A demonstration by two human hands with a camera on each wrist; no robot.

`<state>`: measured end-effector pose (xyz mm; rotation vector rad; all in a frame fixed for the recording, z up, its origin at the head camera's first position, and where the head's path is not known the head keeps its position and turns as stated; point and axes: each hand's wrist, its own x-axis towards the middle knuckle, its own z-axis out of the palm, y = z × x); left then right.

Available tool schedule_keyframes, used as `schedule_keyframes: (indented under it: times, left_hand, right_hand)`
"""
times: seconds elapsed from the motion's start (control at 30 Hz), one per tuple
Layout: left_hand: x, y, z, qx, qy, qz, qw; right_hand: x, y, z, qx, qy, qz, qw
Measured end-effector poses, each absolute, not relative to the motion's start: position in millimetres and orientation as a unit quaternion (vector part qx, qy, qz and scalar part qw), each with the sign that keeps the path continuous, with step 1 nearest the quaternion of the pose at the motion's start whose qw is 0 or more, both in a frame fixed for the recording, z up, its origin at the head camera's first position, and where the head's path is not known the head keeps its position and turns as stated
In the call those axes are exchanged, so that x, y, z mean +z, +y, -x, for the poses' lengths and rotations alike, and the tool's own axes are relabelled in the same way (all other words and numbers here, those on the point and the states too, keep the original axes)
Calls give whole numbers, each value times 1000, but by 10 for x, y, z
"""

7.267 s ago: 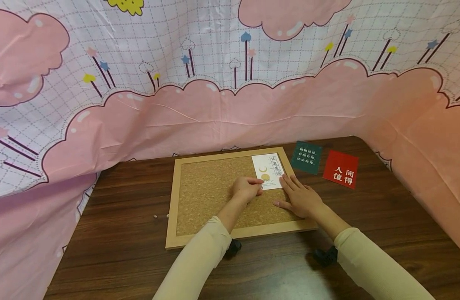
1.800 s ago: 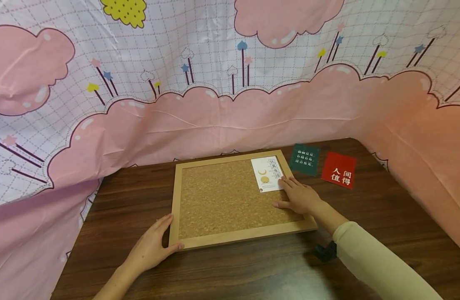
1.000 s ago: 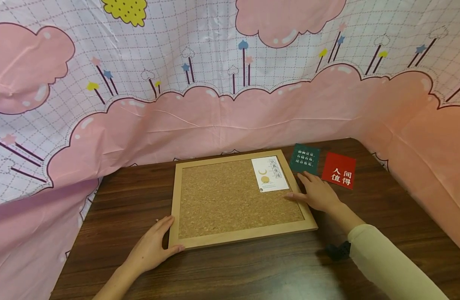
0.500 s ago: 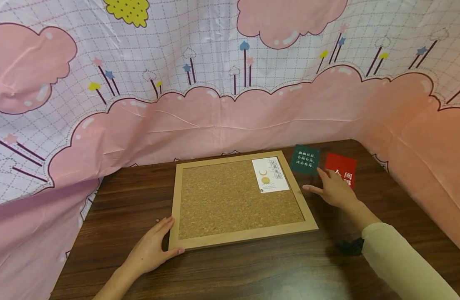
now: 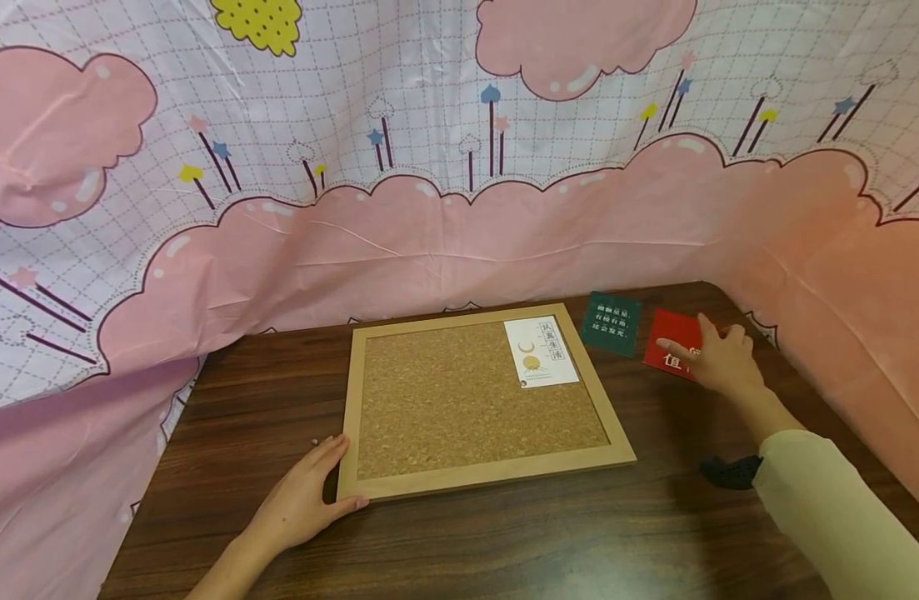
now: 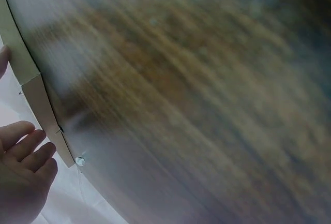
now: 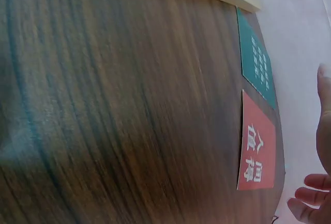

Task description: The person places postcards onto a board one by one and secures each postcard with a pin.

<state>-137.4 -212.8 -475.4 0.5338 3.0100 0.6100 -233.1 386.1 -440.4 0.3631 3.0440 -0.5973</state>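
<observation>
A corkboard (image 5: 466,400) in a pale wooden frame lies on the table. Upon its upper right part is a white card (image 5: 534,337) with a moon print, a small round pin head (image 5: 523,383) at its lower left corner. My left hand (image 5: 297,492) rests against the frame's near left corner, thumb on the near side, fingers along the left side. My right hand (image 5: 725,362) is over the red card (image 5: 665,333), covering part of it in the head view, thumb out and fingers loosely bent. In the right wrist view it appears apart from the card, holding nothing.
A green card (image 5: 611,323) with white writing lies between the frame and the red card. By my left fingertips sits a small clear pushpin (image 6: 79,161). A patterned pink and white cloth (image 5: 444,225) hangs behind and along both sides of the dark wooden table (image 5: 504,542).
My left hand has moved from the white card's lower edge to the frame's near left corner. The pin head now shows. My right hand has lifted off the white card and travelled right over the red card.
</observation>
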Motion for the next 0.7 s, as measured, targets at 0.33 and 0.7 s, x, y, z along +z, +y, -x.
schedule_keyframes:
  times: [0.33,0.7]
  left_hand:
    - [-4734,-2132,1360,194,966,-169,27]
    - [-4752,-2147,1375,190,967,-168,27]
  right_hand:
    - [-4577,3996,2380,-232,961,-152,16]
    - [-4702,4022,2405,-217,955,-192,57]
